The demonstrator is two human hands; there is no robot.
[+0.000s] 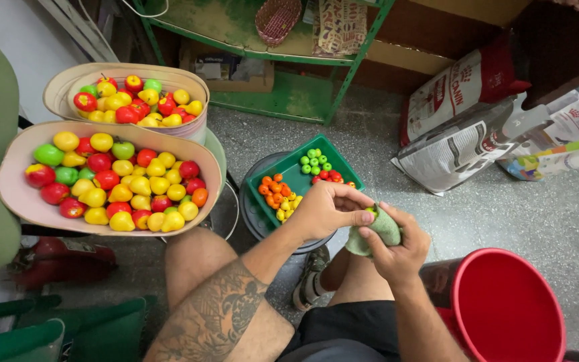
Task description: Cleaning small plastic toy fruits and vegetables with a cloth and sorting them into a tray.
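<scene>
The person sits with knees apart, both hands meeting above the lap. The right hand (397,251) has its grip closed around a pale green cloth (380,231), bunched up in the palm. The left hand (326,209), its forearm tattooed, pinches a tiny green fruit (370,210) between thumb and fingertips, pressing it into the fold of the cloth, so both hands touch the cloth and the little fruit is half buried in it. Just beyond the hands, a green tray (283,175) rests on an upturned dark bucket (252,208) on the floor; in it lie small fruit figures sorted by colour, green ones at the far end, red beside them, orange and yellow nearer the person. To the left, two large cream bowls hold far bigger toy fruits in red, yellow and green: the near bowl (18,194) sits close to the left knee and the far bowl (58,90) stands behind it. A red bucket (504,308) stands at the person's right side, near the right elbow. Further off, printed sacks (457,144) lie against the wall, and a green metal shelf (289,57) stands at the back.
</scene>
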